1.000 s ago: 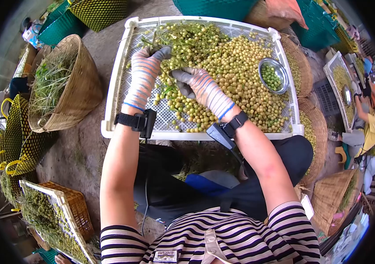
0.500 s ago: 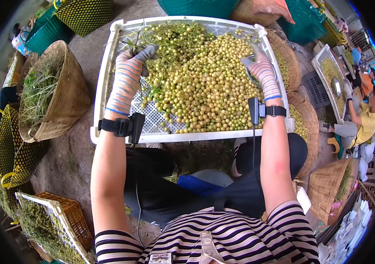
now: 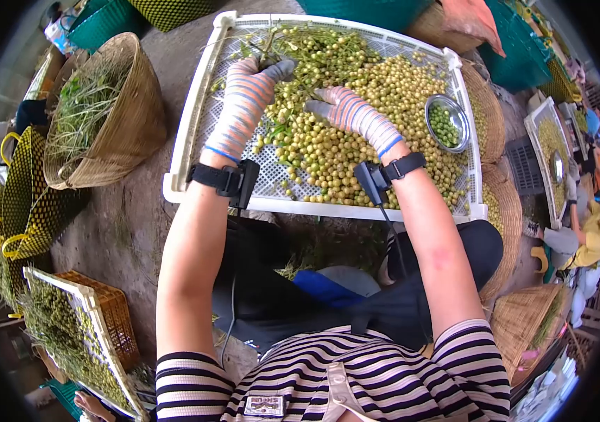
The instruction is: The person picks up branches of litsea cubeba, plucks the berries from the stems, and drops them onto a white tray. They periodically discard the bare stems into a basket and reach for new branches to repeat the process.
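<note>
A white mesh tray (image 3: 194, 133) lies across my knees, heaped with small round yellow-green fruits (image 3: 363, 141). Green stems with fruit on them (image 3: 328, 46) are piled along its far left side. My left hand (image 3: 256, 81), in a striped glove with grey fingertips, is closed around a thin twig (image 3: 269, 41) at that pile's edge. My right hand (image 3: 345, 109), gloved alike, hovers over the middle of the fruits, its fingers stretched toward the left hand and apart. A metal bowl (image 3: 466, 133) of greener fruits rests at the tray's right side.
At left stands a wicker basket (image 3: 120, 133) of grass-like stems, with yellow-black woven baskets (image 3: 36, 204) beside it. A tilted tray of fruit (image 3: 85, 341) leans at lower left. Round wicker baskets (image 3: 507, 232) line the right; beyond them a person in yellow (image 3: 595, 235) sits by another tray.
My right hand has left the metal bowl and moved left over the fruits, toward my left hand. The bowl of greener fruits now shows fully. The whole view has shifted slightly.
</note>
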A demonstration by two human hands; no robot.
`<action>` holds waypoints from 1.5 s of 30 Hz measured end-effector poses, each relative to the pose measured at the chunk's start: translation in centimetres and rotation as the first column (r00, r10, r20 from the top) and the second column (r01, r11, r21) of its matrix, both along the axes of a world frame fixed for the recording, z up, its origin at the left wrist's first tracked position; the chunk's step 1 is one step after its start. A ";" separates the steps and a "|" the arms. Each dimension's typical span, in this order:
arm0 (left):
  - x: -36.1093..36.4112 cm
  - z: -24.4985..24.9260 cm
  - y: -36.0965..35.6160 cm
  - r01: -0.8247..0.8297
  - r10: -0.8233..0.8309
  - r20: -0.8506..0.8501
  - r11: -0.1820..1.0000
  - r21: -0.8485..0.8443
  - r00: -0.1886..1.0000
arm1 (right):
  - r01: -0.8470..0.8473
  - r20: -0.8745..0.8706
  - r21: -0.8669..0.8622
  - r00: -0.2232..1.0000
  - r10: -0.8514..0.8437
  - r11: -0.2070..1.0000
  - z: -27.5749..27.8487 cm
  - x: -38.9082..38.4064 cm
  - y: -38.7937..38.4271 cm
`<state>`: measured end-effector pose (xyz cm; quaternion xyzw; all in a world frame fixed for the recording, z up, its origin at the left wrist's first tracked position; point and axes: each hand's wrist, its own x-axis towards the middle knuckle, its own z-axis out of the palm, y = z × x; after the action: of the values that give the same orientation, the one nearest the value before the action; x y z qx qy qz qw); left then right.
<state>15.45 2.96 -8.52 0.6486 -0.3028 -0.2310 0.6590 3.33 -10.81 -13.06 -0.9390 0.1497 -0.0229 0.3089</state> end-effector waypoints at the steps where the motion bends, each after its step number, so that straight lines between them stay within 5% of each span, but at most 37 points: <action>1: 0.0 0.0 -0.2 -0.023 0.023 -0.043 1.000 -0.012 0.999 | -0.007 -0.068 -0.037 0.998 0.005 0.999 0.4 0.4 0.0; 4: -0.3 -0.3 -0.5 -0.029 0.029 -0.081 1.000 0.000 0.996 | -0.001 -0.050 0.262 0.999 0.014 0.965 0.0 0.1 -0.7; 8: -2.0 -3.2 -2.2 0.145 -0.157 0.077 0.980 0.138 0.985 | -0.111 0.109 0.347 0.991 0.078 0.931 -2.3 1.1 -1.4; 10: -2.1 -3.2 -2.2 0.122 -0.117 -0.040 0.978 0.168 0.992 | -0.198 0.155 0.237 0.974 0.164 0.951 -2.4 1.1 -0.9; 11: -2.2 -3.2 -2.2 0.096 -0.095 -0.015 0.975 0.201 0.995 | -0.097 0.063 0.393 0.995 0.079 0.914 -2.1 0.3 -1.2; 12: -2.1 -3.0 -2.3 0.067 -0.073 0.016 0.971 0.229 0.997 | -0.092 0.056 0.320 0.995 0.078 0.943 -1.8 -0.1 -1.1; 15: -1.5 -3.3 -2.2 0.048 -0.050 0.001 0.959 0.280 0.999 | -0.132 0.236 0.364 0.971 0.046 0.922 -2.5 -0.2 -0.8; 17: -1.5 -3.4 -2.3 0.013 -0.018 0.023 0.973 0.229 1.000 | 0.156 -0.243 -0.207 0.948 -0.205 0.966 0.1 -0.2 0.0; 20: -1.5 -2.9 -2.0 0.053 -0.049 -0.031 0.992 0.115 0.998 | 0.132 -0.263 -0.308 0.940 -0.218 0.942 0.8 -1.2 0.2; 24: -0.6 -2.9 -1.8 0.091 -0.080 -0.168 0.994 0.059 0.982 | 0.110 -0.066 -0.392 0.987 -0.147 0.913 -0.7 -2.0 -1.8; 26: -0.5 -2.2 -1.3 0.107 -0.098 -0.160 0.993 0.052 0.982 | 0.083 -0.007 -0.295 0.996 -0.089 0.952 -1.3 -1.9 -3.0; 29: -0.1 -1.8 -1.1 0.191 -0.181 -0.198 0.981 0.034 0.963 | -0.051 0.170 0.137 0.985 0.027 0.989 0.5 -1.6 -2.5; 36: -0.1 -1.9 -1.1 0.119 -0.118 -0.127 0.993 0.001 0.985 | -0.068 0.099 0.271 0.994 0.043 0.960 -2.2 -0.2 -1.7; 37: 0.2 -2.0 -1.1 0.109 -0.112 -0.118 0.993 -0.037 0.987 | -0.084 0.086 0.111 0.993 0.074 0.990 -2.8 -0.2 -1.9; 40: 0.4 -1.7 -0.9 0.021 -0.026 -0.123 0.999 -0.043 0.992 | 0.012 -0.059 0.012 0.998 -0.011 1.000 -3.1 -1.7 -2.1; 44: -0.2 -2.1 -1.2 -0.015 0.006 -0.129 0.998 -0.064 0.992 | 0.118 -0.050 -0.227 0.990 -0.133 0.967 -2.1 -2.5 -2.1; 45: -0.4 -1.5 -1.0 -0.073 0.053 -0.164 0.990 -0.121 0.985 | 0.130 -0.183 -0.332 0.963 -0.198 0.934 -0.1 -2.6 -1.4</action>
<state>15.01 1.92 -9.97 0.5940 -0.2422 -0.2417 0.7280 0.77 -12.23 -13.20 -0.9574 0.2545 0.0284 0.1333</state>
